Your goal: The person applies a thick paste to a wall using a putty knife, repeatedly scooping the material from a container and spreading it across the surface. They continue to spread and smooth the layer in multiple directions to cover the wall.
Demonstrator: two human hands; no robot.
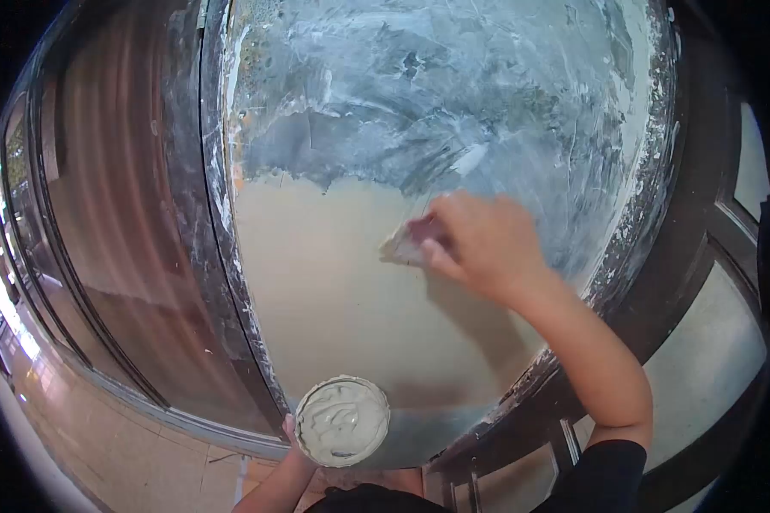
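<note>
One scraper, pale and smeared, tip toward the left, before the middle of the wall. Clamped on it, the right grip, with thumb below and fingers curled above. Touching the wall or not: cannot tell. Around the scraper, a smooth beige coat over the lower wall, with a ragged upper border running from the left side to near the fingers. Above that border, blue-grey surface, patchy and streaked with white.

Below, well apart from the scraper, one round tub, mouth toward the camera, near the bottom of the coat. Inside, thick putty, much the same beige, swirled on top. Clamped on the tub's left side, the left grip, with thumb showing and fingers hidden.

Down from the right grip, a bare forearm and a black sleeve, with a soft shadow on the coat alongside. Down both sides of the wall, dark edging flecked with white. Farther left, a glossy brown panel and dark rails; farther right, a dark frame around pale panes. At lower left, tan floor.
</note>
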